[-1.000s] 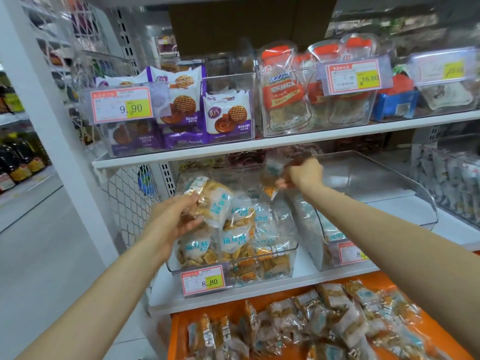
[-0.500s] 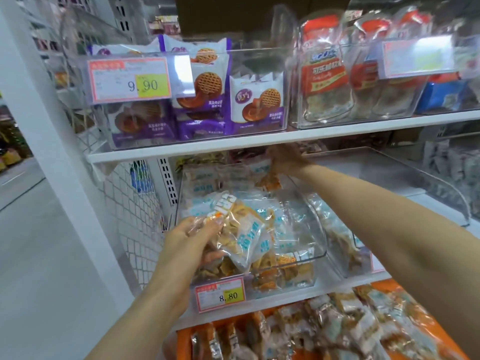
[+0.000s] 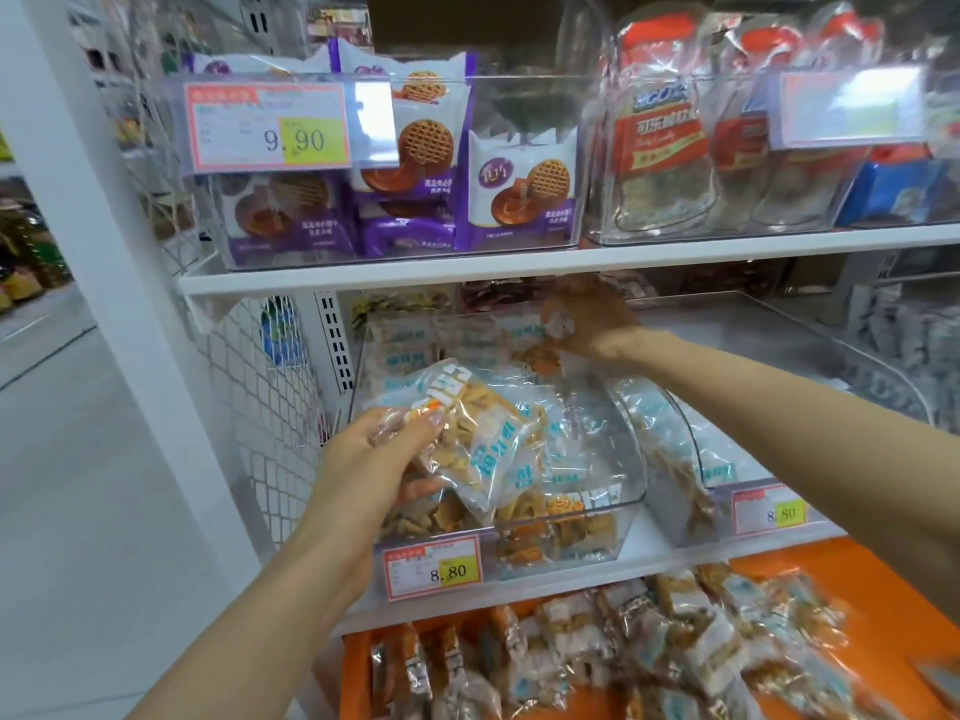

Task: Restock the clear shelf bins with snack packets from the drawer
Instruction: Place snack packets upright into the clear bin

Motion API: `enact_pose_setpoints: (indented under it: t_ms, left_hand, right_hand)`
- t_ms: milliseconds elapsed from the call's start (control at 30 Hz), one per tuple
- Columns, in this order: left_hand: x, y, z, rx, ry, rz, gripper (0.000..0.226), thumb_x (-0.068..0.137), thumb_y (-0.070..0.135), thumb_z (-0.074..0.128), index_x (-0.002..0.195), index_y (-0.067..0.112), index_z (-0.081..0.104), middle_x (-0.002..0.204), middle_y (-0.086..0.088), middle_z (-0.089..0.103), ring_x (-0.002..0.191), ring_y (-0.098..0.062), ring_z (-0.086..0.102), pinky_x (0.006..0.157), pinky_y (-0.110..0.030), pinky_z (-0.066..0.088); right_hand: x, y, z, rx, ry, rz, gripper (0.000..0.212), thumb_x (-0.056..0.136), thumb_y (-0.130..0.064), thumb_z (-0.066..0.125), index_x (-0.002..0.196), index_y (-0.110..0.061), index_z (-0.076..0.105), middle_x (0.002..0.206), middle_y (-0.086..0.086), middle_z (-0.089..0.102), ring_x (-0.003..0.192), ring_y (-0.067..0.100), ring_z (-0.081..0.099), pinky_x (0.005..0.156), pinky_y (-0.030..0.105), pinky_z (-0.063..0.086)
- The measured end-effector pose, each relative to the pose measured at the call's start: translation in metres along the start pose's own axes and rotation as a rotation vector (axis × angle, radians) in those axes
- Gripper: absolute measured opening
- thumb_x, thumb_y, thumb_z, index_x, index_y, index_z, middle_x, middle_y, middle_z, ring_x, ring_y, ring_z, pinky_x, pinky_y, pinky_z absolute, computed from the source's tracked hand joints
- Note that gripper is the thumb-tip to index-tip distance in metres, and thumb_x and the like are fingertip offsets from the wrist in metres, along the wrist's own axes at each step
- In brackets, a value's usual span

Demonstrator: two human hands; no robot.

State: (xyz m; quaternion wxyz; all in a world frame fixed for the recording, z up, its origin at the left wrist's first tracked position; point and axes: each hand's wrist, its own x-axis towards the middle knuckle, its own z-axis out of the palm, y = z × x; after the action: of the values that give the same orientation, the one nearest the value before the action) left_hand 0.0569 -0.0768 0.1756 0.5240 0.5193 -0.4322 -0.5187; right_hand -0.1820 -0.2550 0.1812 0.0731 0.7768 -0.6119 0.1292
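Snack packet (image 3: pixel 488 444) pinched by left hand (image 3: pixel 374 475) fingers (image 3: pixel 431 424) over bin (image 3: pixel 626 493) tagged 8.80; right hand (image 3: pixel 597 324) grips another packet (image 3: pixel 553 324).

Head view, close, facing shelf bins (image 3: pixel 613 491)

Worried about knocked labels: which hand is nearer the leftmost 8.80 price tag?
Left. The left hand, gripping a snack packet, sits just above the tag; the right hand is at the bin's rear.

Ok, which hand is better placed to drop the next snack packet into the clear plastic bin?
Left. The left hand holds a clear crinkly snack packet just above the open front of the clear plastic bin; the right hand grips another packet far back under the white shelf.
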Motion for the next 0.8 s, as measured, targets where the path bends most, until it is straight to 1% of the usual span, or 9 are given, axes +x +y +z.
enact_pose_setpoints:
  t_ms: [100, 233, 333, 433, 467, 533, 600, 700, 800]
  left_hand:
    - [-0.001, 0.000, 0.003, 0.000, 0.001, -0.007, 0.010, 0.085, 0.020, 0.064, 0.095, 0.017, 0.065, 0.068, 0.007, 0.072, 0.059, -0.004, 0.066, 0.060, -0.021, 0.056]
    - [0.000, 0.000, 0.005, 0.014, 0.009, -0.004, 0.012, 0.085, 0.023, 0.065, 0.096, 0.019, 0.065, 0.072, 0.006, 0.073, 0.062, -0.006, 0.066, 0.066, -0.024, 0.055]
    - [0.000, -0.001, 0.004, 0.037, 0.010, -0.009, 0.014, 0.085, 0.025, 0.065, 0.097, 0.019, 0.066, 0.075, 0.002, 0.073, 0.064, -0.009, 0.067, 0.072, -0.031, 0.055]
    - [-0.001, -0.003, 0.005, 0.043, -0.002, -0.012, 0.013, 0.084, 0.025, 0.065, 0.095, 0.018, 0.067, 0.075, 0.002, 0.073, 0.065, -0.009, 0.067, 0.066, -0.026, 0.056]
    - [-0.001, -0.003, 0.005, 0.041, -0.010, -0.014, 0.012, 0.084, 0.025, 0.065, 0.095, 0.018, 0.067, 0.076, 0.002, 0.073, 0.067, -0.009, 0.067, 0.064, -0.024, 0.055]
    - [0.000, -0.002, 0.006, 0.043, -0.025, -0.018, 0.013, 0.084, 0.025, 0.065, 0.095, 0.017, 0.067, 0.079, -0.001, 0.073, 0.071, -0.012, 0.068, 0.066, -0.025, 0.056]
    - [0.000, -0.001, 0.007, 0.048, -0.030, -0.022, 0.015, 0.084, 0.025, 0.065, 0.096, 0.017, 0.067, 0.083, -0.004, 0.073, 0.070, -0.013, 0.068, 0.074, -0.031, 0.056]
    - [-0.001, 0.000, 0.007, 0.044, -0.028, -0.017, 0.016, 0.085, 0.026, 0.065, 0.097, 0.016, 0.067, 0.081, -0.001, 0.074, 0.070, -0.013, 0.068, 0.084, -0.039, 0.054]
    - [-0.003, 0.000, 0.009, 0.039, -0.022, -0.015, 0.015, 0.084, 0.027, 0.065, 0.096, 0.018, 0.066, 0.081, 0.000, 0.074, 0.073, -0.015, 0.068, 0.091, -0.045, 0.051]
  right_hand:
    - [0.011, -0.001, 0.008, 0.041, -0.179, 0.102, 0.036, 0.072, -0.023, 0.078, 0.097, -0.028, 0.052, 0.145, 0.014, 0.026, 0.130, 0.039, 0.035, 0.104, 0.047, 0.038]
    - [0.022, -0.007, 0.019, 0.006, -0.247, 0.121, 0.059, 0.074, -0.003, 0.069, 0.123, -0.018, 0.039, 0.141, 0.016, 0.035, 0.120, 0.037, 0.046, 0.092, 0.043, 0.044]
    - [0.028, -0.005, 0.026, 0.108, -0.254, 0.127, 0.071, 0.081, -0.002, 0.062, 0.140, -0.015, 0.025, 0.122, 0.012, 0.046, 0.105, 0.033, 0.053, 0.074, 0.037, 0.043]
    - [0.036, -0.003, 0.030, 0.188, -0.291, 0.144, 0.077, 0.079, 0.006, 0.058, 0.141, -0.018, 0.019, 0.099, 0.014, 0.054, 0.080, 0.031, 0.058, 0.060, 0.038, 0.047]
    - [0.037, -0.004, 0.030, 0.216, -0.305, 0.156, 0.080, 0.076, 0.008, 0.059, 0.141, -0.018, 0.018, 0.096, 0.015, 0.055, 0.075, 0.031, 0.060, 0.059, 0.039, 0.051]
    - [0.038, -0.004, 0.028, 0.279, -0.303, 0.187, 0.082, 0.074, 0.009, 0.064, 0.139, -0.017, 0.021, 0.104, 0.020, 0.056, 0.078, 0.034, 0.065, 0.063, 0.043, 0.058]
    - [0.037, -0.002, 0.027, 0.377, -0.289, 0.206, 0.072, 0.074, 0.010, 0.066, 0.130, -0.016, 0.029, 0.108, 0.018, 0.052, 0.081, 0.034, 0.065, 0.064, 0.045, 0.059]
    - [0.033, 0.002, 0.026, 0.504, -0.310, 0.198, 0.066, 0.075, 0.018, 0.060, 0.124, -0.017, 0.032, 0.113, 0.017, 0.049, 0.076, 0.033, 0.062, 0.052, 0.037, 0.055]
    - [0.031, 0.003, 0.028, 0.555, -0.296, 0.207, 0.067, 0.074, 0.019, 0.060, 0.124, -0.019, 0.036, 0.119, 0.011, 0.045, 0.081, 0.038, 0.066, 0.045, 0.031, 0.054]
